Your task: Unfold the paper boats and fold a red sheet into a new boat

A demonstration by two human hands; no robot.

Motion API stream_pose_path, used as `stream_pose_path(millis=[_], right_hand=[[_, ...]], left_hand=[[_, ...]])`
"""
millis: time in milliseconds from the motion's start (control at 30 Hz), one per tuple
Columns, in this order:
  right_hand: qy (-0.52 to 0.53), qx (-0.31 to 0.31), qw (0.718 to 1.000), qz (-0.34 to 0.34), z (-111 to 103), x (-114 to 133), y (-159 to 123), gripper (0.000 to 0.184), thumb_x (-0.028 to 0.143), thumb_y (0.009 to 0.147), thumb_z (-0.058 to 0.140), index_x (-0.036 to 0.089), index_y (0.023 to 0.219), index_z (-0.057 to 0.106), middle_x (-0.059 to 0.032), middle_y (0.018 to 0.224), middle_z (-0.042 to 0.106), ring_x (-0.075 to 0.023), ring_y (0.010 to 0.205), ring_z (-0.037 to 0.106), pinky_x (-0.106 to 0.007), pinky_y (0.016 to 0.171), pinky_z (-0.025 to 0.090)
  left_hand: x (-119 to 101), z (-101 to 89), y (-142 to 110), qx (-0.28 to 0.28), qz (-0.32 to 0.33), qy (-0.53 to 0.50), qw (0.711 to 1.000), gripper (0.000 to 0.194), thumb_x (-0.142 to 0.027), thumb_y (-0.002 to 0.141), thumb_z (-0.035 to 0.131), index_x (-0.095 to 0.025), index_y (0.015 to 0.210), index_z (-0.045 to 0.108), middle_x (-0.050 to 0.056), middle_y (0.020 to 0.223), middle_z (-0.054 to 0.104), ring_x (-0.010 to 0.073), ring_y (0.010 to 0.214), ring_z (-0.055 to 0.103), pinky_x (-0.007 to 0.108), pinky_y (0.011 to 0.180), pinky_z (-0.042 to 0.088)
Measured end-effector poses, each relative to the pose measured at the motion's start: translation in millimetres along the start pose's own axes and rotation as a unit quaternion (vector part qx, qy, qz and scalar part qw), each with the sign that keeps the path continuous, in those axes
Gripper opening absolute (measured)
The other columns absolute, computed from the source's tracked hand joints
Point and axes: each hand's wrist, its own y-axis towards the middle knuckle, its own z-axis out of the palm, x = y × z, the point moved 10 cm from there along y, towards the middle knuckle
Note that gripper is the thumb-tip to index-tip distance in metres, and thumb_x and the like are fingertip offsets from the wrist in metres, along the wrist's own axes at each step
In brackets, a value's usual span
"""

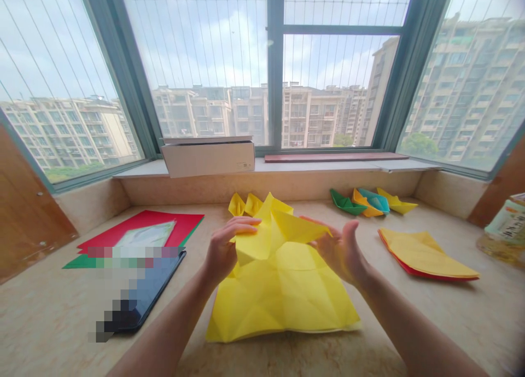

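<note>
A yellow sheet of origami paper [270, 232], partly folded with raised points and flaps, is held above the counter between my hands. My left hand [227, 244] grips its left side, the fingers lying over the edge; its thumb is hidden. My right hand [342, 248] is at the right flap, fingers stretched out behind and under it, thumb raised off the paper. Below and nearer lies a broad, creased yellow paper [287, 303]; whether it joins the held part I cannot tell. Two small yellow folded paper pieces [245, 204] stand just behind my left hand.
Folded paper boats [348, 203] in green, orange, blue and yellow sit at the back right. Right of me lies stacked orange and red paper [426, 254], near a jar [506, 232]. At left are red paper [135, 224] and a dark tablet-like device [151, 295]. A white box [209, 158] stands on the sill.
</note>
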Motion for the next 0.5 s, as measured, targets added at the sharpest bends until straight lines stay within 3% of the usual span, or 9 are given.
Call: stream_pose_path(millis=[100,167,233,367,500], right_hand=[[-0.120,-0.012,0.991,-0.061,-4.0,8.6,-2.3,0.073,0.083,0.074,0.050,0.024,0.113,0.064,-0.0118,0.110,0.071,-0.0301,0.107,0.065,-0.043,0.088,0.052],[-0.237,-0.027,0.966,-0.103,-1.4,15.3,-5.1,0.044,0.060,0.077,0.070,0.023,0.101,0.065,-0.0089,0.104,0.072,-0.0257,0.098,0.067,-0.039,0.085,0.053],[-0.340,-0.024,0.925,-0.167,10.2,26.0,-9.3,0.022,0.040,0.080,0.074,0.023,0.084,0.062,-0.0075,0.103,0.072,-0.0225,0.094,0.067,-0.038,0.084,0.053],[-0.444,0.013,0.836,-0.323,41.9,49.4,-24.9,0.013,0.020,0.082,0.070,0.023,0.077,0.058,-0.0080,0.114,0.071,-0.0214,0.099,0.066,-0.042,0.090,0.053],[-0.446,0.036,0.788,-0.422,59.0,65.1,-41.8,0.019,0.008,0.080,0.066,0.023,0.077,0.054,-0.0057,0.103,0.074,-0.0162,0.084,0.069,-0.040,0.089,0.055]], left_hand=[[-0.8,-2.7,-0.3,-0.018,0.026,0.057,0.998,0.024,-0.044,0.080,0.072,-0.021,0.088,0.071,0.013,0.104,0.074,0.0266,0.100,0.067,0.041,0.090,0.052],[1.8,-0.6,-2.1,-0.013,0.044,0.081,0.996,0.016,-0.037,0.086,0.067,-0.021,0.086,0.071,0.011,0.102,0.075,0.0251,0.100,0.067,0.041,0.091,0.051],[5.8,0.7,-4.0,-0.008,0.053,0.096,0.994,0.016,-0.032,0.091,0.061,-0.022,0.086,0.072,0.010,0.101,0.076,0.0234,0.099,0.068,0.040,0.092,0.051],[11.9,-3.8,-4.7,-0.017,0.038,0.089,0.995,0.018,-0.037,0.089,0.061,-0.021,0.089,0.071,0.011,0.102,0.075,0.0250,0.100,0.068,0.042,0.092,0.051],[13.6,-3.2,-5.1,-0.006,0.018,0.054,0.998,0.031,-0.047,0.081,0.069,-0.019,0.094,0.070,0.014,0.103,0.073,0.0282,0.098,0.068,0.043,0.089,0.051]])
